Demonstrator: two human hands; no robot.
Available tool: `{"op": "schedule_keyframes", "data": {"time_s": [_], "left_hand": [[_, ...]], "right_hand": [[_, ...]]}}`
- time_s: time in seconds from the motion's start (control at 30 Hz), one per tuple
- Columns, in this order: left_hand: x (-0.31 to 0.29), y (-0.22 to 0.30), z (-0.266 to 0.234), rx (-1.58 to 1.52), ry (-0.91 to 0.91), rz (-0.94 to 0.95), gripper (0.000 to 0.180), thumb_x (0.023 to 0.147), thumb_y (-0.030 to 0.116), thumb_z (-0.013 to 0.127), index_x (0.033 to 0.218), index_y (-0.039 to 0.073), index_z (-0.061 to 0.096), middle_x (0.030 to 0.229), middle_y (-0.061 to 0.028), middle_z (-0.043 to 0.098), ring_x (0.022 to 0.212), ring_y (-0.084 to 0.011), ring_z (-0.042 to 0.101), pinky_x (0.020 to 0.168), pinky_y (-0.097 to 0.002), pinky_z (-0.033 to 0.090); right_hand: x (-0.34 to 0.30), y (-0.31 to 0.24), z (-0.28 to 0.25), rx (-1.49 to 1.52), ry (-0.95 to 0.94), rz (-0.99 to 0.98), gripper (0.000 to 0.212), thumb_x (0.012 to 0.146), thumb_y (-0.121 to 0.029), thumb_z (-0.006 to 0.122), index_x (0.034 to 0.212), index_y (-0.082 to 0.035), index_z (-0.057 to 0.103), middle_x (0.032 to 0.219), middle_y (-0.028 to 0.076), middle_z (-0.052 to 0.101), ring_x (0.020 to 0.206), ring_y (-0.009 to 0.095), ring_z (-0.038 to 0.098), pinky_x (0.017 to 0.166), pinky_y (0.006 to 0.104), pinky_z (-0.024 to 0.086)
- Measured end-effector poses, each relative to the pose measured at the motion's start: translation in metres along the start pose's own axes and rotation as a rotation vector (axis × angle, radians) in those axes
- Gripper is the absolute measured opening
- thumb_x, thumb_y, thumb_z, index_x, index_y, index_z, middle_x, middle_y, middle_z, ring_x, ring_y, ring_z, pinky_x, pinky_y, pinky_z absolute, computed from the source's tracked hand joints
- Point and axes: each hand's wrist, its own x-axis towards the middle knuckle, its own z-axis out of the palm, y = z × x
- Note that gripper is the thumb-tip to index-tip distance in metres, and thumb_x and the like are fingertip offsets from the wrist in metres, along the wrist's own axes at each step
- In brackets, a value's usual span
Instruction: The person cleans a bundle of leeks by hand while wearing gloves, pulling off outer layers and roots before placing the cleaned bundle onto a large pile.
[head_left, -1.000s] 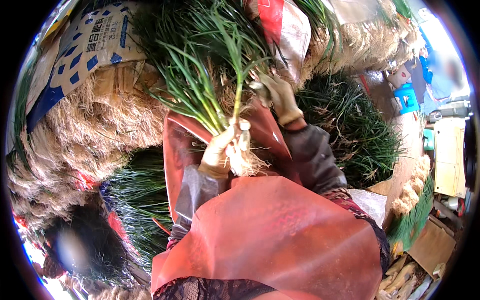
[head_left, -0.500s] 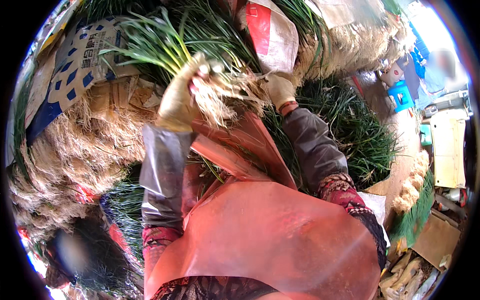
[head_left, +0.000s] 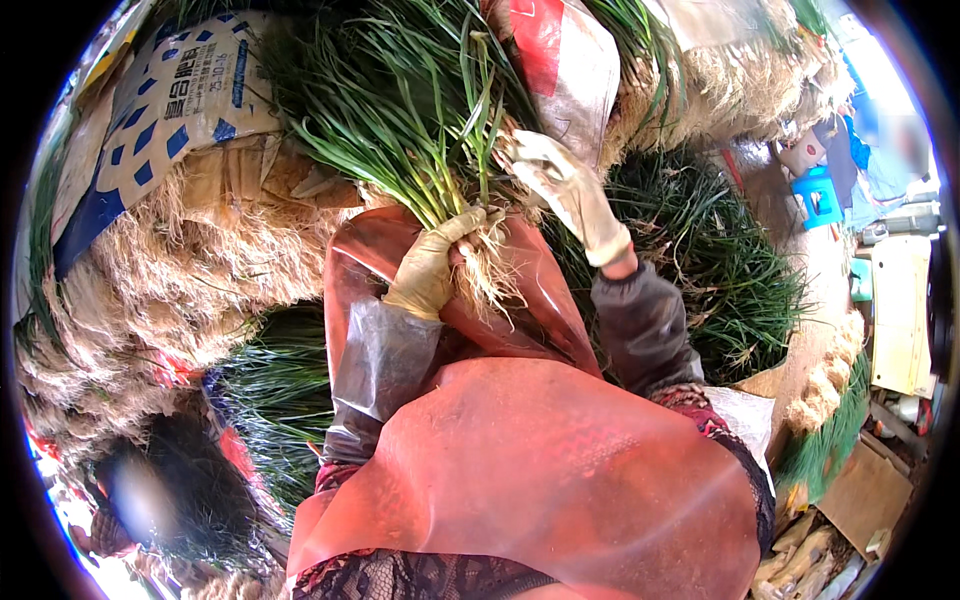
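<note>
My left hand (head_left: 432,265), in a pale glove, is closed around the lower stalks of a bunch of green onions (head_left: 425,175). Their long leaves fan up and away to the left, and their pale, stringy roots (head_left: 488,275) hang beside the fist. My right hand (head_left: 565,185), gloved too, is raised just right of the bunch. Its fingers are stretched towards the stalks and look apart, with nothing plainly held in them; the fingertips partly blend with the leaves. An orange-red plastic apron (head_left: 560,450) covers my lap beneath both hands.
Stacked onions with tan roots (head_left: 170,280) lie left, under a printed sack (head_left: 190,90). Another root stack (head_left: 740,90) is at far right. Loose green leaves (head_left: 710,270) heap beside my right arm. A blue stool (head_left: 818,197) and cardboard (head_left: 860,490) stand farther right.
My left hand has come down and nearer with the green onions, whose leaves now spread more upright. My right hand has turned and lifted its fingers away from the root ends.
</note>
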Motion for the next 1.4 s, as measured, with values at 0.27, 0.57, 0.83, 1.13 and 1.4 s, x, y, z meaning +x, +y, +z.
{"op": "schedule_keyframes", "data": {"time_s": [0.27, 0.57, 0.83, 1.13, 1.4], "left_hand": [[-0.011, 0.002, -0.037, -0.020, -0.183, -0.088, 0.019, 0.087, 0.012, 0.060, 0.102, 0.000, 0.060, 0.077, -0.0055, 0.063, 0.063, -0.0135, 0.060, 0.055, -0.0266, 0.053], [-0.044, 0.017, -0.025, -0.007, -0.285, 0.047, 0.038, 0.085, 0.022, 0.065, 0.113, -0.003, 0.058, 0.080, -0.0058, 0.062, 0.065, -0.0121, 0.059, 0.058, -0.0220, 0.050], [-0.018, -0.011, -0.033, -0.115, -0.056, 0.002, 0.021, 0.092, 0.025, 0.060, 0.102, 0.007, 0.060, 0.078, -0.0019, 0.061, 0.069, -0.0143, 0.062, 0.063, -0.0322, 0.056], [-0.071, 0.026, -0.020, -0.142, -0.497, 0.242, 0.042, 0.082, 0.011, 0.064, 0.119, -0.001, 0.051, 0.080, -0.0064, 0.062, 0.060, -0.0097, 0.054, 0.057, -0.0170, 0.047], [-0.033, 0.041, 0.004, 0.137, -0.238, 0.195, 0.022, 0.084, 0.019, 0.065, 0.096, 0.002, 0.060, 0.108, -0.0205, 0.063, 0.091, -0.0269, 0.065, 0.079, -0.0379, 0.054]], "right_hand": [[0.010, 0.052, -0.005, -0.288, -0.034, 0.157, 0.022, 0.088, -0.017, 0.061, 0.103, -0.002, 0.064, 0.089, 0.005, 0.068, 0.072, 0.016, 0.064, 0.063, 0.0280, 0.051], [-0.014, 0.071, -0.095, -1.556, -0.354, -0.411, 0.024, 0.087, -0.033, 0.058, 0.084, -0.009, 0.063, 0.064, 0.013, 0.062, 0.059, 0.028, 0.063, 0.054, 0.0359, 0.050], [-0.011, 0.024, 0.009, -0.555, -0.502, 0.049, 0.029, 0.093, -0.023, 0.055, 0.111, -0.002, 0.061, 0.115, 0.014, 0.060, 0.105, 0.023, 0.059, 0.088, 0.0313, 0.047], [-0.009, 0.015, -0.045, -1.798, -0.428, 0.461, 0.021, 0.091, -0.031, 0.052, 0.095, -0.014, 0.064, 0.079, 0.010, 0.064, 0.067, 0.024, 0.065, 0.057, 0.0358, 0.052], [0.072, 0.066, -0.114, -1.809, 0.255, 0.257, 0.027, 0.083, -0.028, 0.052, 0.082, -0.008, 0.070, 0.088, 0.019, 0.068, 0.081, 0.035, 0.066, 0.072, 0.0469, 0.050]]}}
